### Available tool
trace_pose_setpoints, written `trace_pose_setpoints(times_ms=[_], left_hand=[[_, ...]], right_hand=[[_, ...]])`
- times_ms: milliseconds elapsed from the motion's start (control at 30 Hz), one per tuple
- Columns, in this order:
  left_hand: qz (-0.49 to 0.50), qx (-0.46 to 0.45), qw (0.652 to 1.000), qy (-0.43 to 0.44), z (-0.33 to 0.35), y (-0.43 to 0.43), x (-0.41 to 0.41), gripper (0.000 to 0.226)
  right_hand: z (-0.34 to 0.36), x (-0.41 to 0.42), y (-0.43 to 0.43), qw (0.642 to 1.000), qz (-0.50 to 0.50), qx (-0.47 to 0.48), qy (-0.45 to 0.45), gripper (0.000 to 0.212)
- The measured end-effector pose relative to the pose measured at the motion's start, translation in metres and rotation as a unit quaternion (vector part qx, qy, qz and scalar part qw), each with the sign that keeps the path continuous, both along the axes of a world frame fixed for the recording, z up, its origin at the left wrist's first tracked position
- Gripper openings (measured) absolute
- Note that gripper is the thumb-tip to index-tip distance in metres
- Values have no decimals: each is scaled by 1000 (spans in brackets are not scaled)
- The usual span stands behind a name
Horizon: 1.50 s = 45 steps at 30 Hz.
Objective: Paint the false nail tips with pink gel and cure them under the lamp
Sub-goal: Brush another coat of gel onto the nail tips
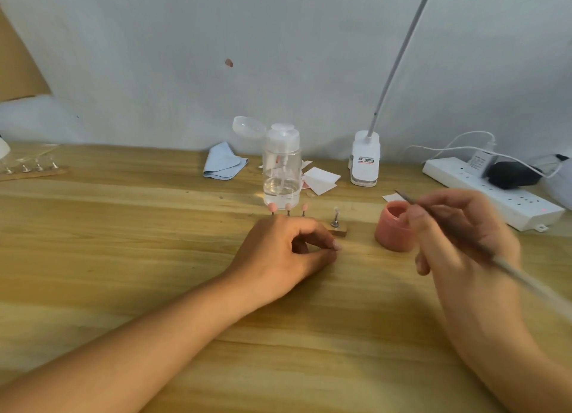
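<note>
A small wooden strip (339,232) on the table carries false nail tips on metal stands. Three tips (288,207) are pink; the rightmost tip (335,212) is clear. My left hand (291,251) rests on the table over the strip's left part, fingers curled, hiding most of the strip. An open pink gel pot (391,227) stands to the right of the strip. My right hand (464,230) pinches a thin brush (448,217) just beside and above the pot. The brush tip (399,192) points up and left, past the pot's far rim.
A clear pump bottle (281,168) stands right behind the nail tips. The clip lamp base (365,159) with its white neck is further right. A power strip (492,190), a blue cloth (223,162), paper slips (320,180) and a second strip of nail stands (31,168) lie around.
</note>
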<state>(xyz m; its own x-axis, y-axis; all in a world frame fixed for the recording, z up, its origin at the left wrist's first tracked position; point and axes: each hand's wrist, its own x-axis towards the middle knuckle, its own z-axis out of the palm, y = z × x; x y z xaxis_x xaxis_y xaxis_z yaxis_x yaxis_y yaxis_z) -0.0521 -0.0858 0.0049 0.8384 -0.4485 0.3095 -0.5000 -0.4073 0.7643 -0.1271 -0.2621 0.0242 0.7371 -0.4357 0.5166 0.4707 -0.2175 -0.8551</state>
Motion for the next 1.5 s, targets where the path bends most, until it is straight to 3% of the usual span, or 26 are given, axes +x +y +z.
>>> trace_pose_setpoints(times_ms=[133, 333, 800, 1000, 1100, 1167, 1300, 1500], left_hand=[[7, 6, 1000, -10, 3, 0, -3, 14], [6, -7, 1000, 2, 5, -1, -4, 15], [-19, -11, 999, 25, 2, 0, -3, 18], [-25, -20, 999, 25, 1, -1, -2, 20], [-29, -22, 999, 22, 1, -1, -1, 21], [-27, -20, 999, 23, 0, 0, 0, 19], [-18, -8, 1000, 17, -2, 0, 3, 15], [-16, -18, 1000, 19, -4, 0, 4, 24]], right_hand=[[-3, 6, -19, 998, -47, 0, 51, 26], [-12, 14, -25, 984, -105, -16, 145, 9], [-11, 14, -24, 979, -105, -11, 173, 8], [-10, 13, -22, 988, -98, -2, 119, 13], [-4, 4, -15, 998, -52, -4, 41, 15], [-1, -1, -4, 999, 38, 3, 17, 3], [-7, -5, 11, 986, 144, 17, 83, 13], [-11, -2, 9, 982, 126, 26, 136, 14]])
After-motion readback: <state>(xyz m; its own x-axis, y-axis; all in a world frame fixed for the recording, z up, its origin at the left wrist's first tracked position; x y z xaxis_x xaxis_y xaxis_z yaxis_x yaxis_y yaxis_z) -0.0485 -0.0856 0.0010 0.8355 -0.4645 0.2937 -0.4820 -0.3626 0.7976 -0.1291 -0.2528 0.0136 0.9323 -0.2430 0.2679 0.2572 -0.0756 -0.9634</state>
